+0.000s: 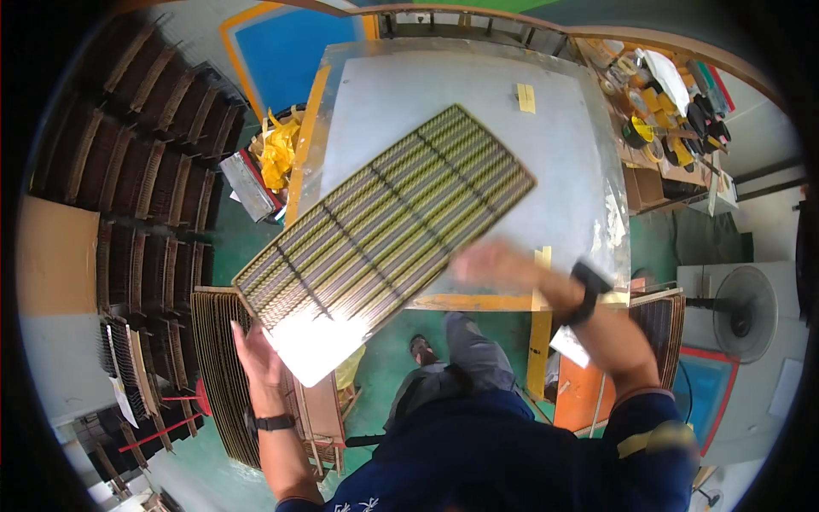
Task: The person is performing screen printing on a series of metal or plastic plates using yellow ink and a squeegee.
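Head view shows pale tabletop (563,162), green floor (388,328), left grip (258,363) holding striped panel (384,213); blurred right grip (495,263), can't tell.

The shirt (490,448) is dark navy and short-sleeved, with white lettering (357,505) on the front. A blurred yellowish band (655,440) marks the right sleeve (636,412). A slim black wristband (275,422) circles the left wrist, a bulkier black strap (585,305) the right. Trousers (479,352) are grey, the shoe (421,346) dark.
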Action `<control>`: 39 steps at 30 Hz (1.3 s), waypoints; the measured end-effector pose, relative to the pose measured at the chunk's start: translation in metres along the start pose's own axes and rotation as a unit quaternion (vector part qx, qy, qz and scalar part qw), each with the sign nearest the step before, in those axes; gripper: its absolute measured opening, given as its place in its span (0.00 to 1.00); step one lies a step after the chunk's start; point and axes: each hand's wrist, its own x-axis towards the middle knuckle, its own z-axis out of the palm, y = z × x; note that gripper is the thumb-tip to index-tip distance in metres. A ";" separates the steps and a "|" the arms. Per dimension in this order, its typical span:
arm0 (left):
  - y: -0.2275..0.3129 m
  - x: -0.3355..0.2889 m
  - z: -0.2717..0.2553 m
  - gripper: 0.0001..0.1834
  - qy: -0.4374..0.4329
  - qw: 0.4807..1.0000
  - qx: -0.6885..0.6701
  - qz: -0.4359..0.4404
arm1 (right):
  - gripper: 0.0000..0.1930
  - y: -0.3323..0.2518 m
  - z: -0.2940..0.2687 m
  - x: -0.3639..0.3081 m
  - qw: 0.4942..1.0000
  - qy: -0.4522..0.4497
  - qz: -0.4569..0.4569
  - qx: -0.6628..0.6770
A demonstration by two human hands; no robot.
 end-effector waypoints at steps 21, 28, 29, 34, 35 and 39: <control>0.060 -0.160 -0.127 0.49 0.372 0.889 0.218 0.157 | 0.49 -0.169 0.026 0.043 0.965 -0.062 -0.118 0.226; 0.065 -0.212 -0.180 0.44 0.330 0.914 0.135 0.193 | 0.52 -0.206 0.098 0.040 0.953 -0.122 -0.122 0.248; 0.065 -0.217 -0.182 0.44 0.331 0.914 0.131 0.197 | 0.52 -0.208 0.105 0.041 0.949 -0.133 -0.123 0.258; 0.060 -0.232 -0.187 0.44 0.340 0.905 0.111 0.228 | 0.50 -0.216 0.128 0.044 0.942 -0.161 -0.129 0.263; 0.059 -0.233 -0.190 0.44 0.341 0.905 0.109 0.229 | 0.50 -0.217 0.131 0.044 0.944 -0.157 -0.128 0.260; 0.057 -0.243 -0.220 0.40 0.364 0.901 0.074 0.226 | 0.49 -0.223 0.142 0.044 0.946 -0.154 -0.130 0.254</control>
